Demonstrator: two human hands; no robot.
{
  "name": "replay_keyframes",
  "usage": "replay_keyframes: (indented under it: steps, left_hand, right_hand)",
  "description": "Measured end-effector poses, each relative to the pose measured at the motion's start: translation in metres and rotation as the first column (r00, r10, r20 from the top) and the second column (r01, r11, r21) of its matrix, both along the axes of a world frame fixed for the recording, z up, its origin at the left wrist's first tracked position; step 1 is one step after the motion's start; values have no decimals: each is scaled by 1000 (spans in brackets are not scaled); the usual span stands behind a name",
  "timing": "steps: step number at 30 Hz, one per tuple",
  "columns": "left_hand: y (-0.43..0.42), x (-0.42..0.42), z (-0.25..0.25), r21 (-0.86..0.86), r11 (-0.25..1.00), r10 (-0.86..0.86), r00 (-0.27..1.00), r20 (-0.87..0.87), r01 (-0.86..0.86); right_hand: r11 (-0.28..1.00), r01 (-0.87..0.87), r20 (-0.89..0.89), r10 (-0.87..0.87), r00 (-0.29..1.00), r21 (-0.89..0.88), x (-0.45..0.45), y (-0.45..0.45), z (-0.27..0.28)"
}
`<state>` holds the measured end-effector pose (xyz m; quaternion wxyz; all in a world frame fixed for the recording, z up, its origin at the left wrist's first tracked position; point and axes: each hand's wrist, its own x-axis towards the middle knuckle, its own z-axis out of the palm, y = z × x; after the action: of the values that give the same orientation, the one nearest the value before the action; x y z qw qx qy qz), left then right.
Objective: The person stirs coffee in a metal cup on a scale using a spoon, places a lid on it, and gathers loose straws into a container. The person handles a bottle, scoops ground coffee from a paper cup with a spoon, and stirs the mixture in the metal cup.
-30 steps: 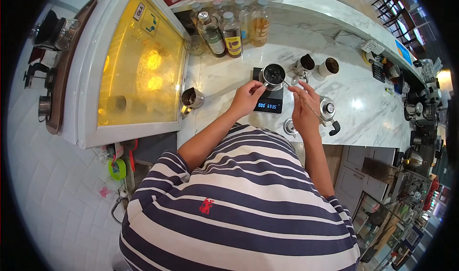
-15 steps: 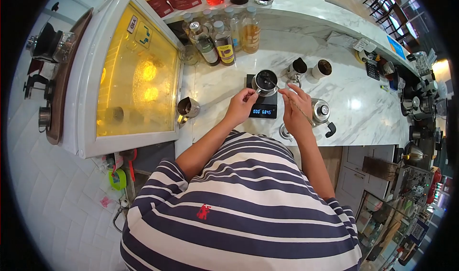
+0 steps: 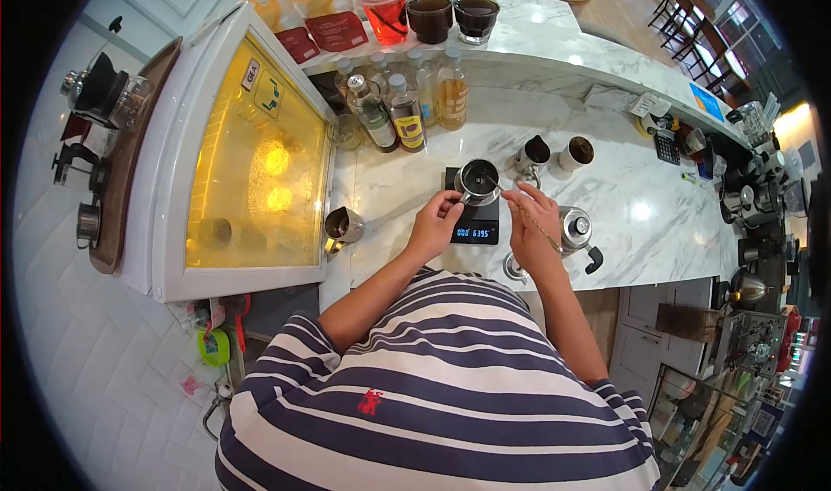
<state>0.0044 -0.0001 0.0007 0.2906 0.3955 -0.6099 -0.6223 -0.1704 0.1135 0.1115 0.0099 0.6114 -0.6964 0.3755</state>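
Note:
A round metal cup [image 3: 479,201] with dark liquid inside stands over a black digital scale [image 3: 475,233] whose blue digits are lit. My left hand [image 3: 438,219] is closed, with thumb and fingers pinching the cup's near-left side, seemingly at a handle. In my right hand [image 3: 533,222] is a thin bar spoon [image 3: 544,234] with a twisted shaft, its lower end dipping into the liquid. Just right of the cup are a metal pitcher [image 3: 533,151] and a white cup [image 3: 576,153] with dark brown contents. A metal kettle [image 3: 577,227] with a black handle sits beside my right wrist.
Left of my hands stands another metal pitcher [image 3: 344,224], near a glass-door fridge [image 3: 260,162]. Several bottles [image 3: 403,114] are grouped at the back left. On the raised ledge are a red drink [image 3: 386,13] and two dark drinks [image 3: 430,16].
The view has tilted up, so the counter items appear lower. Both hands keep their holds, and the spoon stays in the cup at a slightly different angle. The scale digits differ.

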Motion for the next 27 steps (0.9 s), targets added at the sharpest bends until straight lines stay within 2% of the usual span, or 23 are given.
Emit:
replay_keyframes:
  steps: [8, 15, 23, 27]
  left_hand:
    - [0, 3, 1, -54, 999, -5, 1000, 27, 6]
    - [-2, 4, 2, -72, 997, -1, 998, 57, 5]
    - [-5, 3, -7, -50, 999, -6, 1000, 13, 7]
    - [-9, 10, 4, -48, 998, -44, 999, 22, 45]
  right_hand:
    - [999, -31, 14, 31, 999, 25, -2, 6, 4]
    - [1000, 25, 26, -25, 999, 7, -7, 4, 2]
    - [999, -19, 30, 18, 999, 27, 1, 4, -5]
    - [999, 42, 35, -42, 999, 7, 1, 6, 1]
